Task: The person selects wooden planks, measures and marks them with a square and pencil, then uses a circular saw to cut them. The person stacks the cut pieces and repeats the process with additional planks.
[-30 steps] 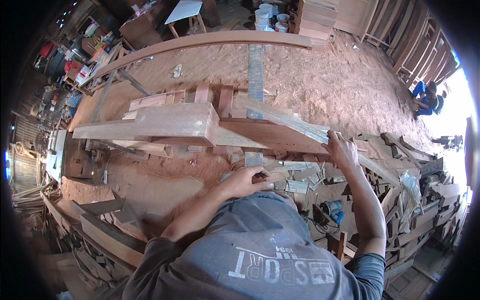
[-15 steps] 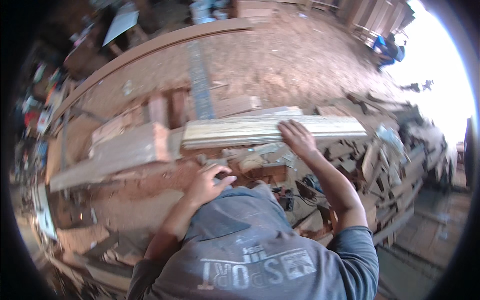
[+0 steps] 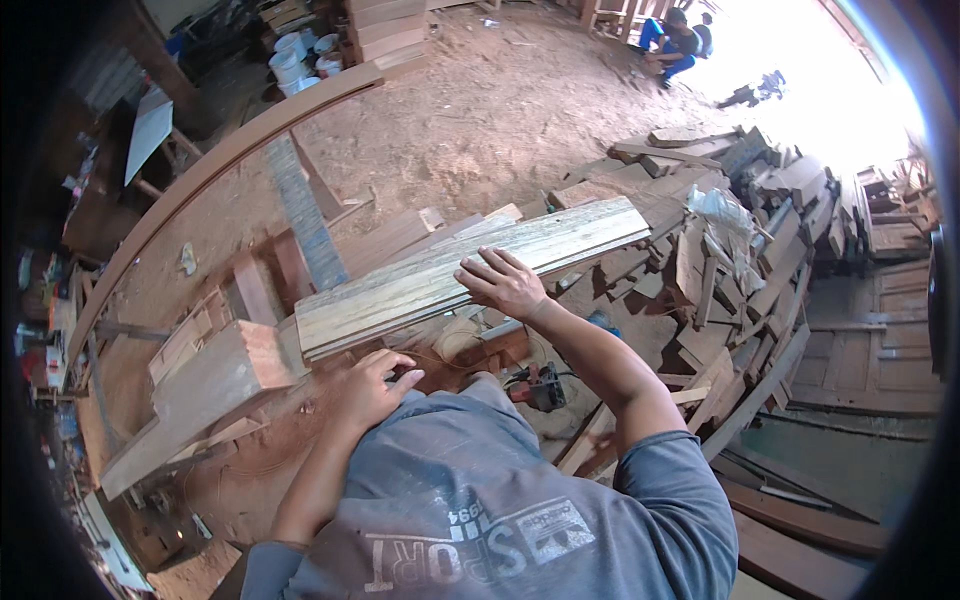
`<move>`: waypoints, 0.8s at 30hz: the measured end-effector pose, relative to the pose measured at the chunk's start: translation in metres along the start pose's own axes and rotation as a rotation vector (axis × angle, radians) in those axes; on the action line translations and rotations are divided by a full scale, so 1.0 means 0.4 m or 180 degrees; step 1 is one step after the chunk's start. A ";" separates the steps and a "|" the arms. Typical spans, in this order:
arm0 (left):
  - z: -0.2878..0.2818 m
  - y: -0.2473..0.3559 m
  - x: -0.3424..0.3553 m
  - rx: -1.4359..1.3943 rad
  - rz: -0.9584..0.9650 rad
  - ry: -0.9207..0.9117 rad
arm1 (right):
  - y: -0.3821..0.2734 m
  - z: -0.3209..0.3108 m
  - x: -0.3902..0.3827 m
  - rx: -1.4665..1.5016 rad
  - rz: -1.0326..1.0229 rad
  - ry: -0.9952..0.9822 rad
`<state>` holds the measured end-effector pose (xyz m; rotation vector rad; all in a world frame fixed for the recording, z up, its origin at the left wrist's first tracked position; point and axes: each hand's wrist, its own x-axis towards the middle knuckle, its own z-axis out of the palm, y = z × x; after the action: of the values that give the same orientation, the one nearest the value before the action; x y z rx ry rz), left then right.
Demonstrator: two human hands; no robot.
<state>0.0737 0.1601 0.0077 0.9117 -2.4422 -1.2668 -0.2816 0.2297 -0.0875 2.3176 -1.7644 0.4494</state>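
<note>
A pale, rough-faced wooden board (image 3: 400, 285) lies in front of me, with at least one more layer of wood at its near edge. My right hand (image 3: 505, 285) rests on its top near the front edge, fingers spread and flat. Close to my body, just short of the board's near left corner, is my left hand (image 3: 370, 392). Its fingers are loosely curved, the thumb stands apart, and nothing shows in it. A thick wooden beam (image 3: 215, 385) lies beyond the left hand, its cut end toward the board.
A red and black power tool (image 3: 540, 388) sits low by my right side. Heaped wood offcuts (image 3: 700, 280) fill the right, with a plastic bag (image 3: 722, 210) on them. A long curved-looking plank (image 3: 220, 150) lies far left. Another person (image 3: 672, 45) sits far off near the bright opening.
The view has turned to the right, so the surroundings sit further left and the board looks slanted. My right hand stays on the board; my left hand remains near my body.
</note>
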 end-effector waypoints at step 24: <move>0.092 -0.153 -0.211 -0.0453 -0.0910 0.0502 | -0.031 0.015 0.093 -0.0045 -0.0090 -0.0541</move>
<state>0.1472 0.2109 -0.0576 1.3009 -2.1274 -1.3794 -0.2600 0.1973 -0.0796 2.4320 -1.7984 0.2407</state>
